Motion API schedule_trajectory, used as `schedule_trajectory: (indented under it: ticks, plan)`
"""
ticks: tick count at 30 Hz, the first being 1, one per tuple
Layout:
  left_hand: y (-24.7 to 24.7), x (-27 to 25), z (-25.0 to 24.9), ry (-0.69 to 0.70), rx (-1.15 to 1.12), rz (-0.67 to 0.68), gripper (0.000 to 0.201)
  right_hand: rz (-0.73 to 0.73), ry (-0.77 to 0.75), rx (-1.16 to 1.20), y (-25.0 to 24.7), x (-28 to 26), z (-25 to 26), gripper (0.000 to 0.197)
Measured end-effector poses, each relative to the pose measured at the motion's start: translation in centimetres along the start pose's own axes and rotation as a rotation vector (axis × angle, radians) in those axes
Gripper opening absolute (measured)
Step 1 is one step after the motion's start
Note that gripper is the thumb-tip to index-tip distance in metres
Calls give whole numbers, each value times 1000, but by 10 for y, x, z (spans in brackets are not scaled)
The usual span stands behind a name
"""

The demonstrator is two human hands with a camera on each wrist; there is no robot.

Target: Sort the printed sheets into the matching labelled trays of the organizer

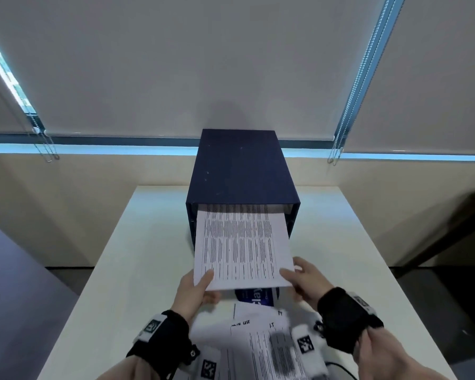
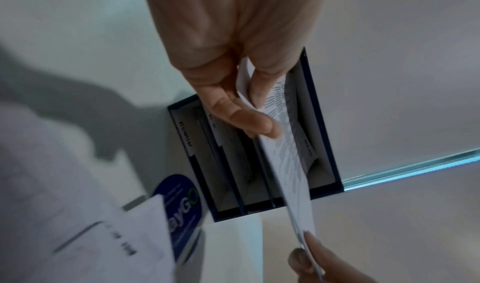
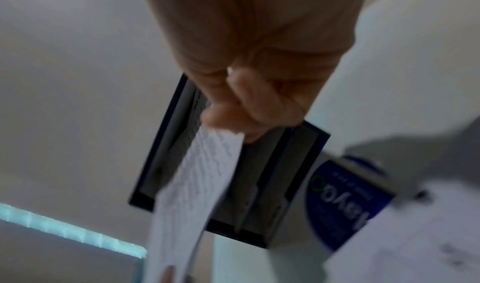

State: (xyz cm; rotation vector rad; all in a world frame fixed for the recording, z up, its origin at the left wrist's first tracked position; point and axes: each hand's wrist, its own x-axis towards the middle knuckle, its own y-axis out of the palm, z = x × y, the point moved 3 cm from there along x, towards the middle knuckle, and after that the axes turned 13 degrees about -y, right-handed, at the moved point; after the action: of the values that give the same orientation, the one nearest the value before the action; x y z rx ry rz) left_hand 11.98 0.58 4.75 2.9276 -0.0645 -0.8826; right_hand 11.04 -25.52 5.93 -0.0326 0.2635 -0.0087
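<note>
- The printed sheet (image 1: pixel 242 248) was held level in front of the dark blue organizer (image 1: pixel 242 171), its far edge already inside the top opening, its near edge out over the table (image 1: pixel 126 256).
- The left hand (image 1: pixel 195 292) pinched the sheet's near left corner, thumb on top and fingers curled beneath.
- The right hand (image 1: pixel 305 281) pinched the near right corner the same way, thumb above and fingers below.
- In the left wrist view, the organizer's front (image 2: pixel 322 123) showed stacked trays with white labels, their lettering too blurred to read; some trays already held paper.
- The organizer stood at the middle of the table's far edge.
- A loose pile of papers (image 1: pixel 258 341) lay at the table's near edge, under the wrists.
- A blue printed leaflet (image 1: pixel 255 296) lay between that pile and the organizer.
</note>
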Motion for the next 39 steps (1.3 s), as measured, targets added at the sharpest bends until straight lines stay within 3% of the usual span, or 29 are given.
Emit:
schedule_trajectory:
  ticks: [2,5,7,9,11,14,19,20,22,25,27,30,31,33,35,37,39]
  plan:
    - [4,10,-21,5,-39,-37,21,-139,-4,221,6,14,19,4]
    - [15,25,-59,-4,-293,73,26,-248,-20,543,18,46,51,8]
    - [21,29,-84,35,-430,178,34,-246,-78,677,24,64,68,18]
    - [23,31,-96,80,-371,223,38,-226,-117,674,30,71,83,36]
    - [19,29,-90,65,-161,197,30,-162,-136,654,34,64,87,47]
    - [9,21,-50,-4,265,142,20,-26,-92,532,34,40,66,46]
    - [-20,11,36,30,831,-23,5,-77,-12,272,19,-2,10,27]
    - [-27,9,48,35,992,-59,6,-82,1,209,17,-8,-1,25]
    - [-40,5,73,-15,1291,-66,32,-43,54,28,16,-22,-28,22]
    - [-53,0,94,-105,1521,-106,63,143,111,-521,15,-33,-82,14]
    - [-54,-3,96,-74,1535,-172,60,195,134,-824,15,-39,-108,29]
    - [-44,-11,88,141,1554,-390,42,241,94,-959,22,-54,-119,45]
    - [-36,-13,86,229,1524,-415,37,255,81,-956,23,-57,-122,46]
    - [-15,-17,89,254,1383,-310,31,234,76,-907,22,-63,-127,47]
    - [6,-17,96,129,1185,-186,28,84,123,-868,13,-64,-129,47]
    - [18,-10,105,-60,1000,-147,31,-92,203,-867,-2,-67,-124,39]
    - [26,-3,115,-228,792,-108,40,-159,250,-802,-15,-71,-124,40]
